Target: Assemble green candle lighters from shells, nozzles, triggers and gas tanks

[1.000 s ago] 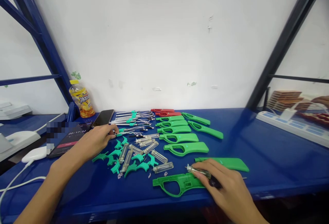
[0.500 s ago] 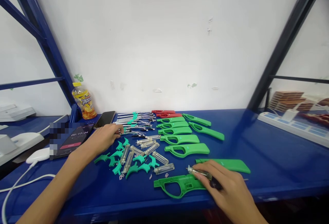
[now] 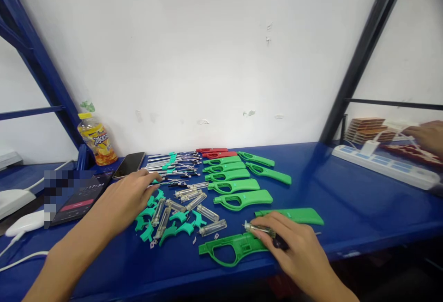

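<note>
My right hand (image 3: 294, 242) pinches a clear lighter fuel tank (image 3: 259, 229) between thumb and fingers. A dark handle-like piece (image 3: 280, 243) also sits in that hand, mostly hidden by the palm. Below the hand lies an open green lighter shell half (image 3: 238, 249), its hollow inside facing up; another green shell half (image 3: 297, 215) is just behind it. My left hand (image 3: 133, 196) hovers over the teal triggers (image 3: 148, 212), fingers bent and slightly apart, nothing visible in them. By its fingertips lie metal lighter rods with wires (image 3: 173, 166). Several loose clear tanks (image 3: 207, 213) are scattered between the hands.
Green lighter shells (image 3: 244, 198) and red ones (image 3: 214, 150) lie in a column toward the wall. At left are phones (image 3: 129, 164), a yellow-labelled bottle (image 3: 98, 139) and white cables. A power strip (image 3: 384, 166) is at right, with another person's hand (image 3: 427, 135) beyond it.
My left hand has moved from the rods toward the teal triggers. My right hand keeps the clear tank over the green shell. The view has turned slightly right, and another person's hand appears at right.
</note>
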